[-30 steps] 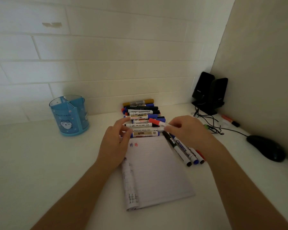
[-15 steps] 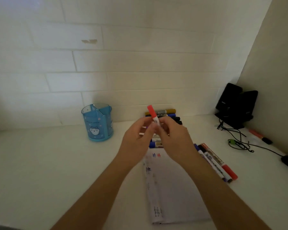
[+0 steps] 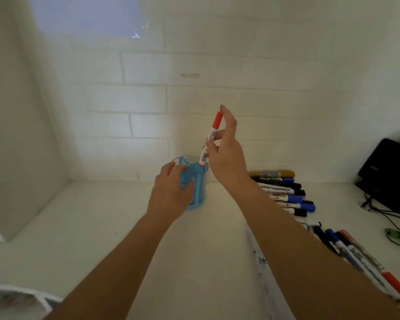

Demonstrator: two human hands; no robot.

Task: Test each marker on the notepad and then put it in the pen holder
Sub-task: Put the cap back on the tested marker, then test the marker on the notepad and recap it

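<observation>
The right hand (image 3: 226,158) now pinches the marker (image 3: 214,128) over the holder (image 3: 200,185), newly gripped by the left hand (image 3: 169,195); labels unreadable.

Both forearms bare, reaching forward side by side. Left hand (image 3: 171,192) sits lower, back of hand up, fingers and thumb wrapped on the side and rim of the holder (image 3: 198,180). Right hand (image 3: 226,158) is higher, wrist bent up, pinching the marker (image 3: 211,137) at mid-barrel with thumb and curled fingers. Index finger points straight up beside the red cap. Marker near upright, lower end at the holder's rim. Hands close, not touching.
</observation>
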